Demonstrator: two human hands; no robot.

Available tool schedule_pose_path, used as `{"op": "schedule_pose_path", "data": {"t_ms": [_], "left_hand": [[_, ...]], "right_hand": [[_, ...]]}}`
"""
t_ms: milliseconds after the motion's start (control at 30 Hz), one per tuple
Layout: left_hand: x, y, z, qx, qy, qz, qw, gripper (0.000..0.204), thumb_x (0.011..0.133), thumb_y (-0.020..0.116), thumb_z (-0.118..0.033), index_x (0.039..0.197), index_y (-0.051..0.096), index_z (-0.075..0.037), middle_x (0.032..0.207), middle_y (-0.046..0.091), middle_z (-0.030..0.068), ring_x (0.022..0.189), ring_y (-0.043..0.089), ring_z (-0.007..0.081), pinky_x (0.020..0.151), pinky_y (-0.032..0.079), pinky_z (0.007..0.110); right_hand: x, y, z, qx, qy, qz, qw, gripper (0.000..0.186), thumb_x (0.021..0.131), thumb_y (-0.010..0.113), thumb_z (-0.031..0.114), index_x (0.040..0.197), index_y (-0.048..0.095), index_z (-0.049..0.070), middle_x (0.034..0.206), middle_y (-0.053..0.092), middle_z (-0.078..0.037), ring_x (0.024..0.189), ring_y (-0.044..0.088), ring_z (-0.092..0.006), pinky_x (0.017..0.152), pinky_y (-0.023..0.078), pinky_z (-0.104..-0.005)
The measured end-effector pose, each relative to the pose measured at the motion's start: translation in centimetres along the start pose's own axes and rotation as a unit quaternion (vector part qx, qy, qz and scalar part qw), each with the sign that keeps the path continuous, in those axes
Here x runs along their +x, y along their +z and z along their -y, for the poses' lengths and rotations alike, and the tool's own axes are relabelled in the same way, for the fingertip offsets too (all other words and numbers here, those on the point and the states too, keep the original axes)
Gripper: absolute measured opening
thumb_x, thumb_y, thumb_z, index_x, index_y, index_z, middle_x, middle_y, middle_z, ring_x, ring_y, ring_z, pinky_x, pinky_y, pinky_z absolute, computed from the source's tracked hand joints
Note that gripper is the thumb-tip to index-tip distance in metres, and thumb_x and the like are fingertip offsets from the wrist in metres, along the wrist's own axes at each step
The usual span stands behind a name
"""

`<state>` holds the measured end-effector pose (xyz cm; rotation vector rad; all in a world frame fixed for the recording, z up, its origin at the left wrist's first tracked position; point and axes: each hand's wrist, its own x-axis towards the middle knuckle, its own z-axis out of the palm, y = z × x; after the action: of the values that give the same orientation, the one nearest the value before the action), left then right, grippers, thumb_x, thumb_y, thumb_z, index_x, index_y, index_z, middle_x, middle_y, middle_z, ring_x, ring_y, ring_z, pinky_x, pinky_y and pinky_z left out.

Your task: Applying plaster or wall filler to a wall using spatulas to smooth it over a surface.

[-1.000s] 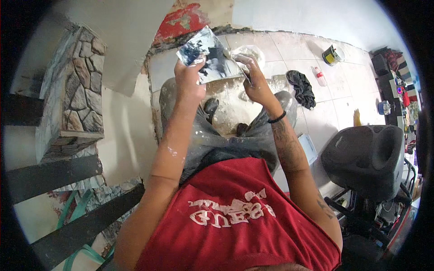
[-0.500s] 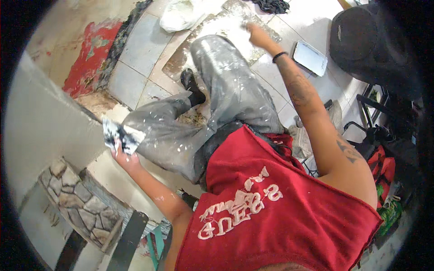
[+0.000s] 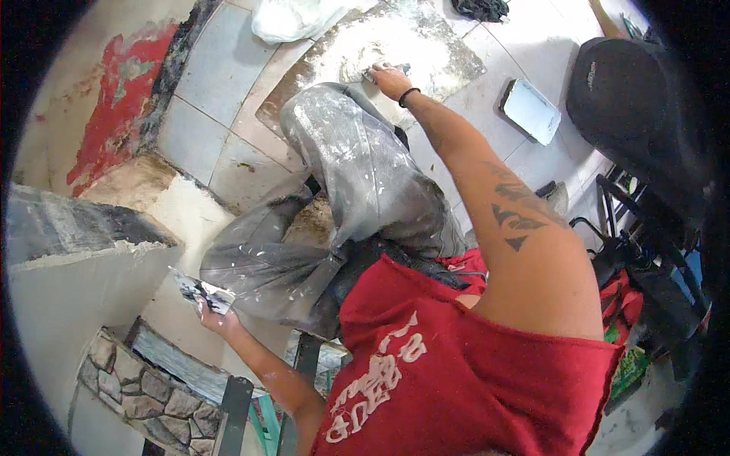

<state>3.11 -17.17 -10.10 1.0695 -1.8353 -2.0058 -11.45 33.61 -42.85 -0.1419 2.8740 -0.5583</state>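
Head view: right hand [image 3: 390,77] closed on a trowel [image 3: 372,74] in the mortar heap [image 3: 357,64] on the board [image 3: 449,53]; left hand [image 3: 215,318] gripping a smeared tile piece [image 3: 199,290] by the wall. Best to scoop modestly, keep blade level, hold tile flat.

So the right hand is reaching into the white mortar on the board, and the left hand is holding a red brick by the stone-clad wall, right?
Not quite. In the head view the left hand holds a flat, mortar-smeared piece, grey and white, not a red brick. The rest stands: the right hand is at the white mortar on the board, and the stone-clad wall is close by.
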Motion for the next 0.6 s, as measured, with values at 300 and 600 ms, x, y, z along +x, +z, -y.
{"op": "schedule_pose_path", "data": {"t_ms": [300,600], "left_hand": [[0.2,2.0,0.7,-0.025,0.002,0.060,0.998,0.030,0.077,0.051,-0.014,0.104,0.049,-0.002,0.099,0.054,0.0099,0.083,0.054,0.0216,0.068,0.045,0.038],[0.5,0.8,-0.2,-0.002,0.022,-0.008,1.000,0.040,0.074,0.053,-0.008,0.111,0.041,0.004,0.104,0.049,0.0129,0.094,0.048,0.0234,0.082,0.039,0.035]], "right_hand": [[0.9,0.0,-4.6,0.043,0.016,0.095,0.994,0.016,0.074,0.041,0.008,0.080,0.056,0.005,0.085,0.057,-0.014,0.082,0.054,-0.0296,0.068,0.043,-0.0393],[1.4,0.5,-1.3,-0.040,-0.021,0.069,0.997,0.017,0.077,0.041,0.012,0.084,0.056,0.007,0.086,0.058,-0.011,0.083,0.054,-0.0300,0.074,0.043,-0.0372]]}}
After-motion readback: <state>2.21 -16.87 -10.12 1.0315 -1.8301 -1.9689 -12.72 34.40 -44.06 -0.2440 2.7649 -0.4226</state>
